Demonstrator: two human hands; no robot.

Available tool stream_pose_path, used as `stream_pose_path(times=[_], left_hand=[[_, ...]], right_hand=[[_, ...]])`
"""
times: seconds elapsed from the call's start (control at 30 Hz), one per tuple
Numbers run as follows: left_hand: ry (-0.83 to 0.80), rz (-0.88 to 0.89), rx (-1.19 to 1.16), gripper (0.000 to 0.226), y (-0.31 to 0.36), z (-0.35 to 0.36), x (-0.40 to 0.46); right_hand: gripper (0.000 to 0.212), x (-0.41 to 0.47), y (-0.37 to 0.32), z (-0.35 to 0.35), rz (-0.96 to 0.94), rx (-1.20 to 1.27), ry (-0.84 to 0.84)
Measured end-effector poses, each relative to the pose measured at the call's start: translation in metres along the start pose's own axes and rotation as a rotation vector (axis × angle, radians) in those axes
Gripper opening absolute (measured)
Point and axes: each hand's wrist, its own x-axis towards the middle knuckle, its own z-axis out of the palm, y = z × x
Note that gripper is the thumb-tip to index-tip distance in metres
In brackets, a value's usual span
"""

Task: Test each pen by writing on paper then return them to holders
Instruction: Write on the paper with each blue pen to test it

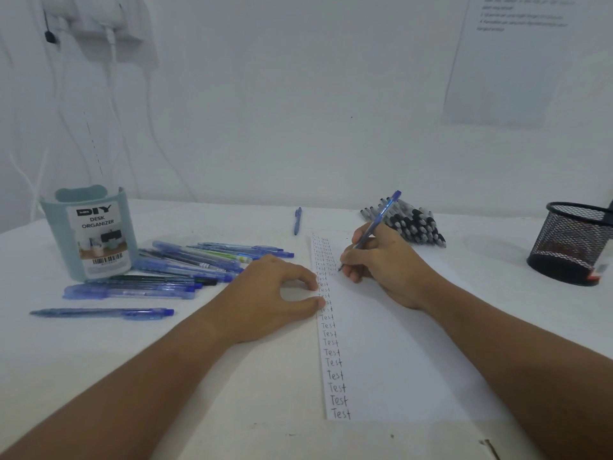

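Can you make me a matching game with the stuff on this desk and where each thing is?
Things:
1. blue pen
2. black mesh cup
3. teal desk organizer
4. left hand

Places:
A. far right of the table
B. pressing on the paper's left edge
C. held in the right hand, tip on the paper
D. far left, beside loose blue pens

Pairs: 1-C, 2-A, 3-D, 4-B

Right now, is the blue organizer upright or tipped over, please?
Upright: the organizer stands on its base with its open top facing up, and blue pens lie beside it.
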Motion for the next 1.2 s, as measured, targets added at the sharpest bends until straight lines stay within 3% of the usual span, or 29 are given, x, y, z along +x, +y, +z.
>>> stream_pose_path(times=[0.63,0.83,0.97,1.2], left_hand=[[0.001,-0.007,0.006,0.026,0.0,0.0,0.0],[0.001,-0.004,0.002,0.026,-0.001,0.0,0.0],[0.012,-0.008,-0.024,0.024,0.0,0.0,0.0],[0.009,-0.026,-0.054,0.02,0.0,0.001,0.0]], right_hand=[[0.024,0.001,0.004,0.002,-0.026,-0.108,0.008],[0.015,0.006,-0.003,0.0,0.032,0.212,0.115],[0.036,0.012,-0.008,-0.001,0.0,0.334,0.197],[0.012,0.013,-0.012,-0.009,0.061,0.365,0.252]])
